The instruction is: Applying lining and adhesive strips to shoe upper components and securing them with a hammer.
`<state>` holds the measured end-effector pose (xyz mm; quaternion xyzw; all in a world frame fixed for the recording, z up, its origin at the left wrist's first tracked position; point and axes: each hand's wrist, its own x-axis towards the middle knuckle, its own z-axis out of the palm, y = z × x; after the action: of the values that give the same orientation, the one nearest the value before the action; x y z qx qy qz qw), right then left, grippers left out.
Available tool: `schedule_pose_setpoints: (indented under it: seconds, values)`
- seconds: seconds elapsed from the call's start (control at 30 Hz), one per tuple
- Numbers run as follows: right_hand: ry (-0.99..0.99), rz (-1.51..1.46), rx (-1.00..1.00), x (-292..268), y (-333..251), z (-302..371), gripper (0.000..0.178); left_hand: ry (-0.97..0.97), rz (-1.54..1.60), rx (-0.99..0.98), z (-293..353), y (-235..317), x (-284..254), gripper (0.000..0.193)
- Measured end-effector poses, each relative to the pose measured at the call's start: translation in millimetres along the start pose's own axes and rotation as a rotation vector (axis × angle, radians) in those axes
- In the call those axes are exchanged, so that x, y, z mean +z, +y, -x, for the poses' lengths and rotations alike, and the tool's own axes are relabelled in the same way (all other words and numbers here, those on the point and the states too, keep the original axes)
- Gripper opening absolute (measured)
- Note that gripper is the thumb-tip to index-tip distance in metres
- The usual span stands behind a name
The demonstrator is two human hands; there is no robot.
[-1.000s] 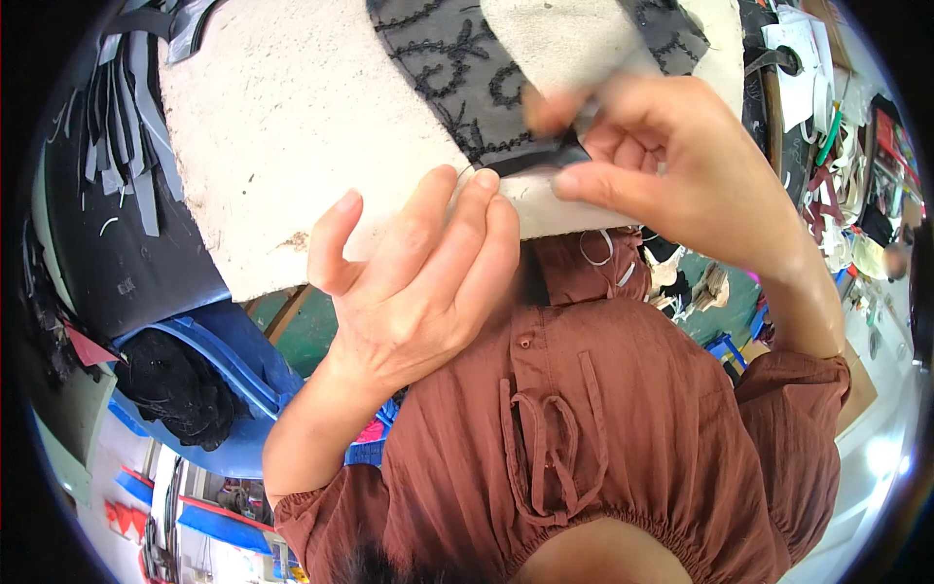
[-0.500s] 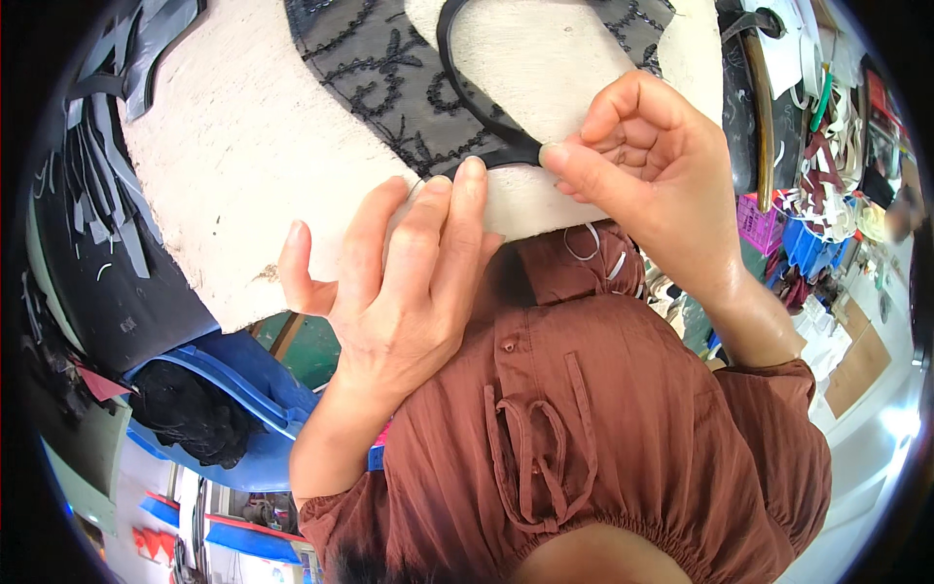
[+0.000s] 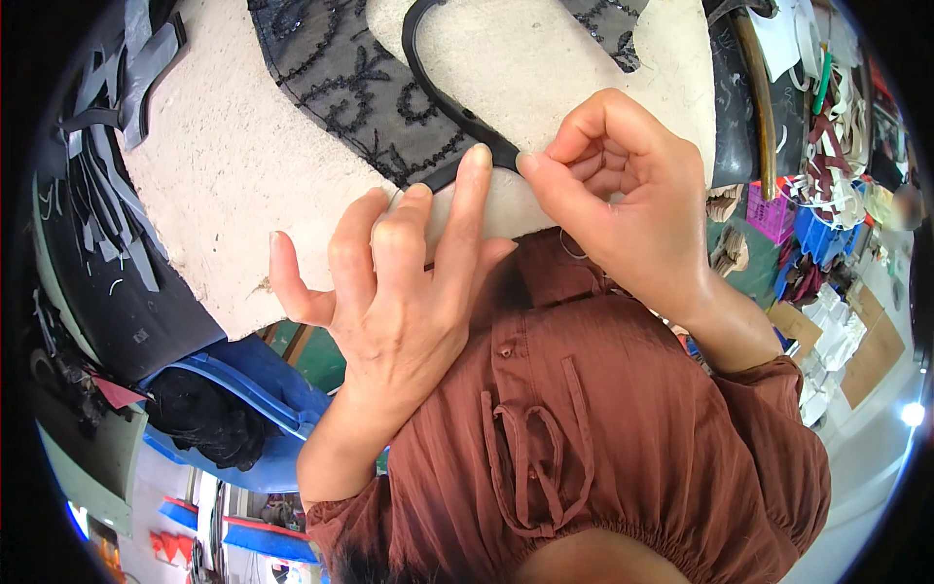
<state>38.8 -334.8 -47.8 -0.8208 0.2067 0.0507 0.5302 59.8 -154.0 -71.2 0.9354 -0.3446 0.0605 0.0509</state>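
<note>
A dark, curved piece of embroidered mesh fabric [image 3: 336,97] lies on a pale, rough board. Along its inner edge runs a narrow black strip [image 3: 416,60], which continues around the near end of the piece. My left hand [image 3: 401,292] rests with its fingers spread, the index fingertip pressing on the strip at that near end and the middle fingertip beside the corner. My right hand [image 3: 637,200] pinches the end of the black strip between thumb and index finger, its other fingers curled in. The tip of the strip is hidden under the thumb.
The pale board [image 3: 199,185] reaches close to my body. Dark grey strips [image 3: 122,200] hang over its left side. Below left stands a blue container [image 3: 272,462] with black material in it. A wooden rod [image 3: 762,107] and a pink crate [image 3: 769,214] are at the right.
My left index finger has parted from the middle finger and presses on the strip. The fabric and both hands sit a little further left in view. My right pinch holds on.
</note>
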Motion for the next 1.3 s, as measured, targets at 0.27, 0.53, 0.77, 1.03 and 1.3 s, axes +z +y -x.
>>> schedule_pose_setpoints:
  seconds: [0.27, 0.53, 0.77, 1.03, 1.3]
  values:
    - [0.007, 0.024, -0.049, 3, -1, -4, 0.016, -0.019, -0.049, 0.003, -4, 3, -1, 0.046]
    - [-0.044, 0.440, -0.335, -4, -3, -12, 0.017, -0.010, -0.061, 0.003, -10, 5, -5, 0.050]
    - [0.048, 0.699, -0.996, -22, -40, -72, 0.027, -0.045, 0.177, 0.056, -17, -17, -15, 0.048]
    - [-0.508, 0.759, -0.797, -24, -61, -85, 0.014, -0.148, 0.314, -0.004, -5, -42, -36, 0.028]
    - [-0.528, 0.453, -1.068, -13, -78, -104, 0.011, 0.314, 0.263, -0.176, 13, -11, 4, 0.026]
